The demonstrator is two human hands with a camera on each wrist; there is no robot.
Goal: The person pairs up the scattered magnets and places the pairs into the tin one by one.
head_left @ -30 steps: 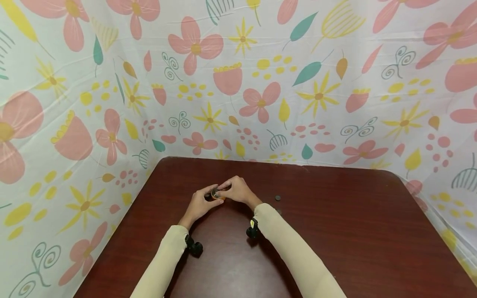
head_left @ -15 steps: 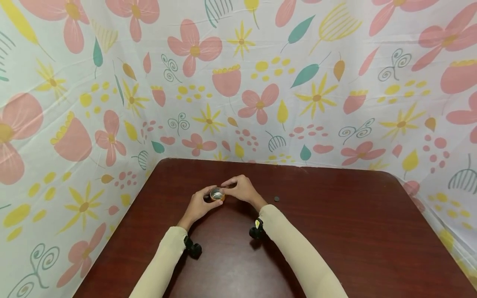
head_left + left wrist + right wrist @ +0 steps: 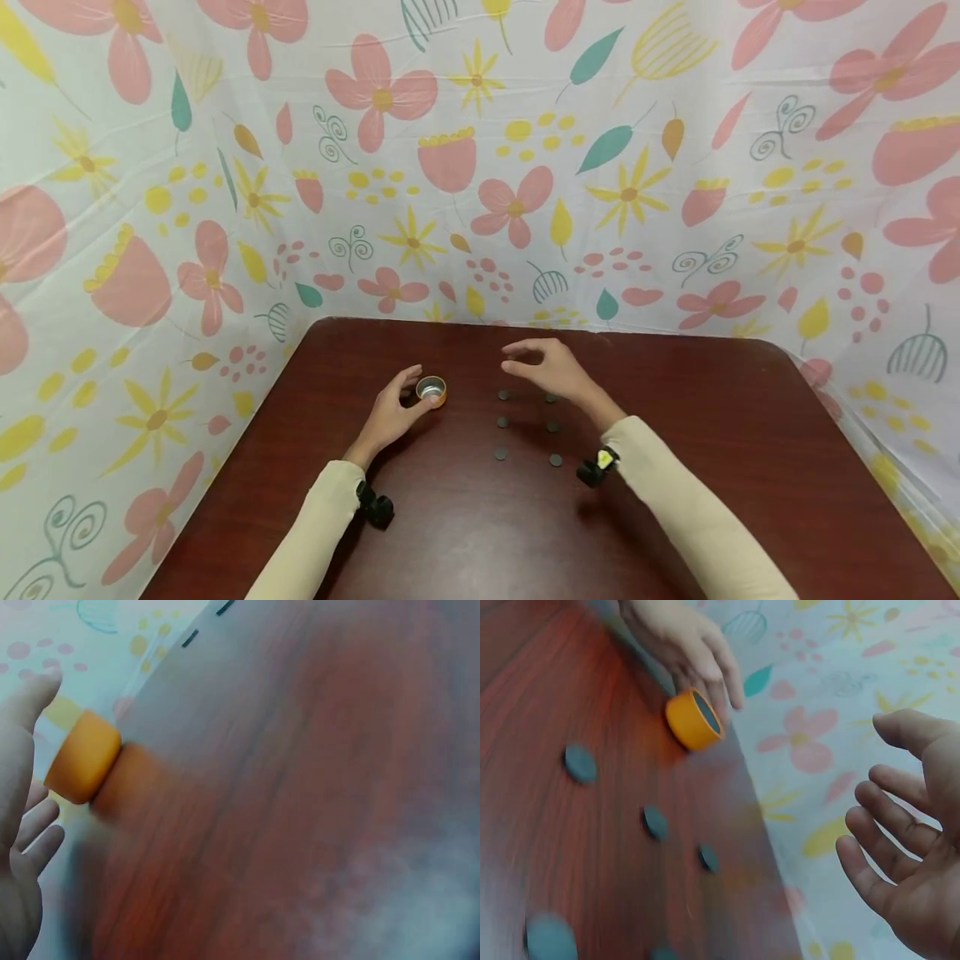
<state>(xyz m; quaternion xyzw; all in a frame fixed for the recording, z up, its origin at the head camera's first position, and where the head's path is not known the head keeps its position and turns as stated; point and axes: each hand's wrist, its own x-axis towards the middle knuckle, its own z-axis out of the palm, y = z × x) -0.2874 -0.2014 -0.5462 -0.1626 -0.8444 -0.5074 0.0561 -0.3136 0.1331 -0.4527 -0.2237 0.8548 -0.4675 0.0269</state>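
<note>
A small round orange tin point(image 3: 431, 392) with a shiny metal inside stands upright on the table, its mouth up. My left hand point(image 3: 392, 419) is curved loosely about its left side, the thumb overlapping the near rim in the head view. In the left wrist view, the thumb and fingers spread apart beside the orange wall point(image 3: 84, 756). To the right, my right hand point(image 3: 557, 371) hovers over the table with nothing in it, its fingers point(image 3: 889, 817) loosely bent and parted. Several dark grey discs point(image 3: 502, 422) lie in two columns below and beside it; the hand partly covers one disc point(image 3: 551, 398).
The dark red-brown wooden table point(image 3: 675, 467) runs back to a flower-patterned cloth point(image 3: 517, 167), which also hangs along the left side. Black wrist cameras point(image 3: 596, 468) are strapped over both pale sleeves point(image 3: 690, 500).
My right hand has left the tin and moved right, uncovering several discs. The dark thing seen at the tin's mouth a second ago no longer shows. The left hand stays beside the tin.
</note>
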